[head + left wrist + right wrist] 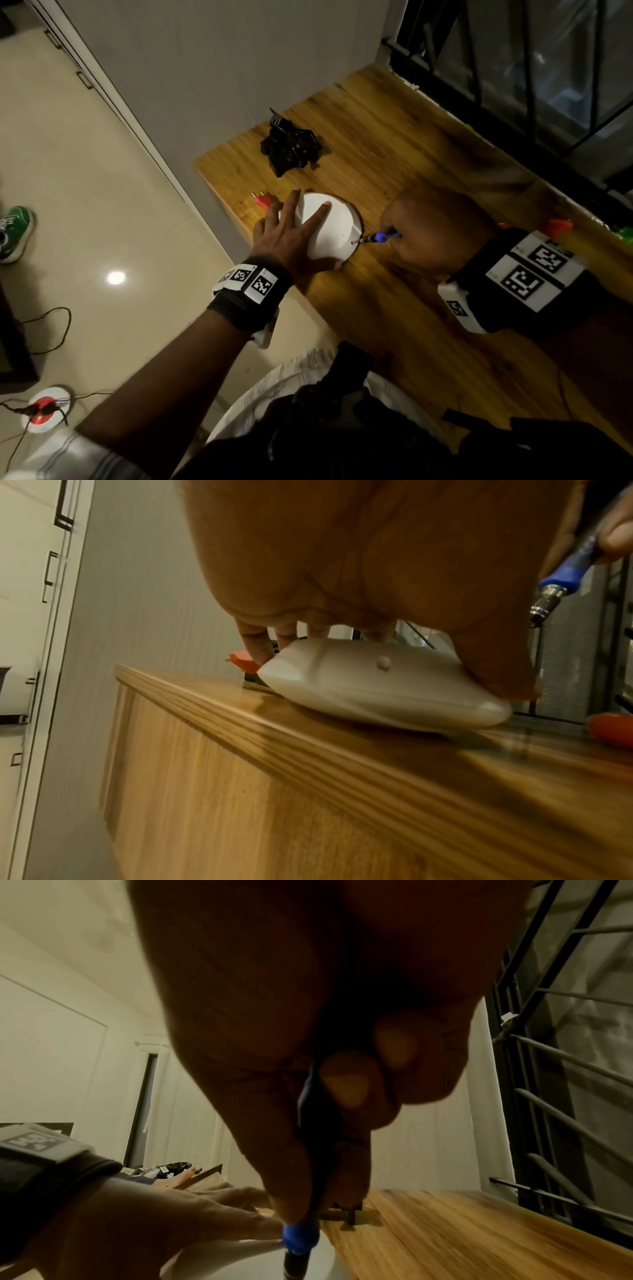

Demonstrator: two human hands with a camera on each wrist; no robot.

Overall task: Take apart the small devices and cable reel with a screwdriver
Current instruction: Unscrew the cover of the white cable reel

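Near the left front corner of the wooden table (394, 144), lying flat with its domed back up: the white round cable reel (330, 228), one small dark hole on its surface and a little raised nub on its side in the left-wrist view. Pressed down from above by the left hand (286, 236), fingers straight and spread across the dome, thumb against the near rim, nothing gripped. Touching the reel's right edge at a notch, the metal tip of a blue-handled screwdriver (378, 237), slanted low toward the reel. Wrapped around that handle, the right hand (431, 229), fingers and thumb curled tight, as seen close up from the right wrist with the blue shaft running down between the fingertips (346, 1083). Just behind the left fingers, at the reel's far left side, a red plug (263, 200) with its metal pins pointing away toward the table's left edge. Farther back on the wood, well apart from the reel, a heap of black plastic parts (291, 147). Off to the right behind the right wrist, an orange object (558, 225), partly hidden. Down on the pale floor, a second white reel with a red centre (46, 407), wires trailing from it, and a green shoe (15, 231) at the left edge.
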